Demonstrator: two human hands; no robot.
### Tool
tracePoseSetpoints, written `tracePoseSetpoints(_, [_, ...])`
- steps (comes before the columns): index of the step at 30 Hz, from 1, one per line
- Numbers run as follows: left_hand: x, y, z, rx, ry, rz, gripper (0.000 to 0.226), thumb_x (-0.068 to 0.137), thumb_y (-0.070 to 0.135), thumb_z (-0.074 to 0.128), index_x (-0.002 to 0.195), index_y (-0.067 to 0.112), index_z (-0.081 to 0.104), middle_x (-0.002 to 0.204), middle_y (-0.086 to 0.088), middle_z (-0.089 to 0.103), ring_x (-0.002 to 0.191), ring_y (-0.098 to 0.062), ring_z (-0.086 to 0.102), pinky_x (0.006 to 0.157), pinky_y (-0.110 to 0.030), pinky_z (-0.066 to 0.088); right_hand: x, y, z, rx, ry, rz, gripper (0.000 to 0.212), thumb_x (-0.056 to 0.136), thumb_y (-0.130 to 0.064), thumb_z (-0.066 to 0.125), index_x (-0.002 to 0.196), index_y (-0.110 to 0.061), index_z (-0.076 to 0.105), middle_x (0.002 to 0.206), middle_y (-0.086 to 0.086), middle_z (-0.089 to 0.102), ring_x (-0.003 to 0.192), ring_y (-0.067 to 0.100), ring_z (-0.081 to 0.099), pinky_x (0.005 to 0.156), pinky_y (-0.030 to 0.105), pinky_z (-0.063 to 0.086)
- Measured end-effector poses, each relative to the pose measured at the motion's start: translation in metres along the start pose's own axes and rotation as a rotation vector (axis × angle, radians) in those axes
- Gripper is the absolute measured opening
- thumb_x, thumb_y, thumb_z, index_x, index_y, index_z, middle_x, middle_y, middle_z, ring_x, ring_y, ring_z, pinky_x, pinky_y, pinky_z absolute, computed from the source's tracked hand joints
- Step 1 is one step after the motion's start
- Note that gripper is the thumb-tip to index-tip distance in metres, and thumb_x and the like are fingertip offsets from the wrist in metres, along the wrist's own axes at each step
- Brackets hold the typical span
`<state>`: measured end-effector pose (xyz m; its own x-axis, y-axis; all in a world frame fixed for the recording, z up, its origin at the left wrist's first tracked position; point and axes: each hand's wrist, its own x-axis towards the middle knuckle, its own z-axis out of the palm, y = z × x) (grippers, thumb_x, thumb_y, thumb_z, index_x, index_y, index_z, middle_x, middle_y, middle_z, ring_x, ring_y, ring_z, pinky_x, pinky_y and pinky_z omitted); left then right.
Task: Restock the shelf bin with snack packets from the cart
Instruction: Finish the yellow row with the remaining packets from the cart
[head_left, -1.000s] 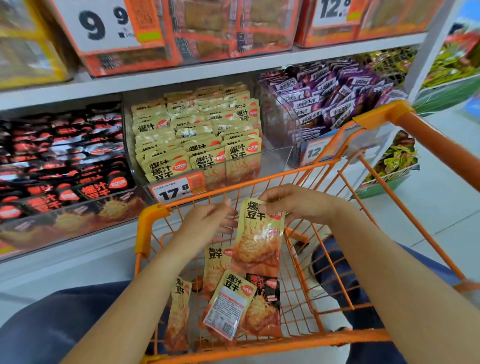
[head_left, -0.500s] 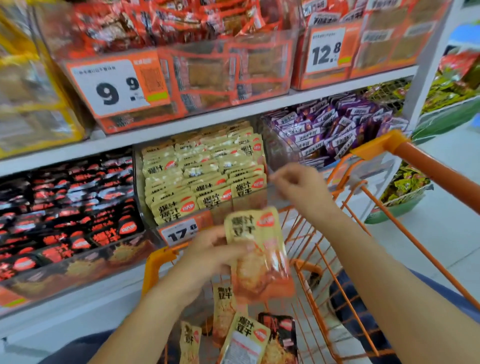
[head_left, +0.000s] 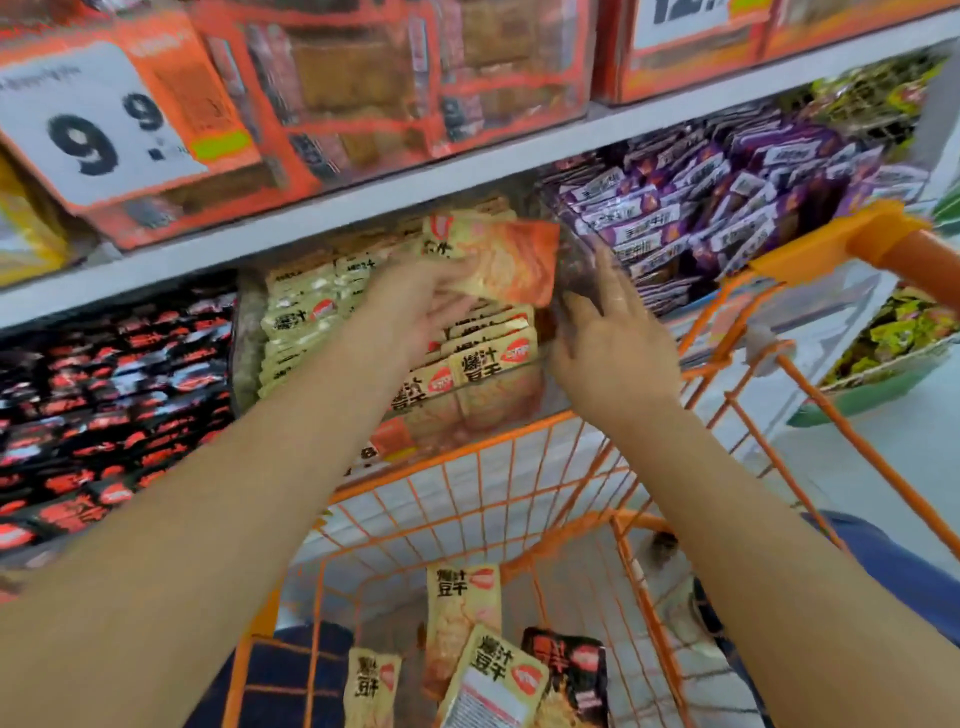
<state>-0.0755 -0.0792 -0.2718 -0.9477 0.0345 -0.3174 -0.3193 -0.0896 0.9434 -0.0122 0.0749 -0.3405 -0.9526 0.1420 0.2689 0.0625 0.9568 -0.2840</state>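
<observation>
Reaching up from an orange cart (head_left: 519, 457), the person's left hand (head_left: 415, 306) has its grip clamped on one snack packet (head_left: 511, 260), held just above the clear shelf bin (head_left: 249, 343), which is already nearly full of matching packets. The right hand (head_left: 608, 353), fingers straight and apart, rests against the bin's right wall, though blur makes the contact uncertain. Several more packets (head_left: 462, 613) lie in the cart below. With the bin so full, the new packet may sit high and slide out over the front, or pushing it in could crumple the rows beneath.
</observation>
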Motion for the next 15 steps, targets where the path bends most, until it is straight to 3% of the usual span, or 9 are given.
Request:
tracePoseSetpoints(5, [0.05, 0.009, 0.014, -0.012, 0.228, 0.146, 0.034, 0.086, 0.009, 0.068, 0.114, -0.001, 0.052, 0.114, -0.007, 0.065, 0.081, -0.013, 0.068, 0.079, -0.025, 0.057, 0.001, 0.004, -0.001, 0.0, 0.006, -0.009, 0.041, 0.094, -0.032, 0.044, 0.129, -0.012, 0.053, 0.161, 0.005, 0.002, 0.143, 0.025, 0.021, 0.102, 0.043, 0.037])
tracePoseSetpoints(9, [0.07, 0.009, 0.016, 0.488, 0.285, 0.205, 0.049, 0.085, 0.038, 0.068, 0.119, 0.004, 0.057, 0.116, -0.006, 0.065, 0.103, -0.021, 0.064, 0.097, -0.035, 0.048, 0.0, 0.005, 0.0, 0.048, 0.053, -0.018, 0.036, 0.093, -0.028, 0.044, 0.12, -0.011, 0.061, 0.16, 0.007, 0.01, 0.141, 0.027, 0.028, 0.1, 0.044, 0.039])
tracePoseSetpoints(15, [0.08, 0.003, 0.024, 0.991, 0.227, 0.393, 0.048, 0.091, 0.042, 0.059, 0.131, 0.014, 0.054, 0.129, -0.005, 0.059, 0.119, -0.026, 0.055, 0.098, -0.033, 0.043, 0.001, 0.002, 0.0, 0.06, 0.038, -0.008, 0.034, 0.094, -0.028, 0.043, 0.118, -0.012, 0.06, 0.161, 0.009, 0.004, 0.142, 0.029, 0.024, 0.107, 0.043, 0.033])
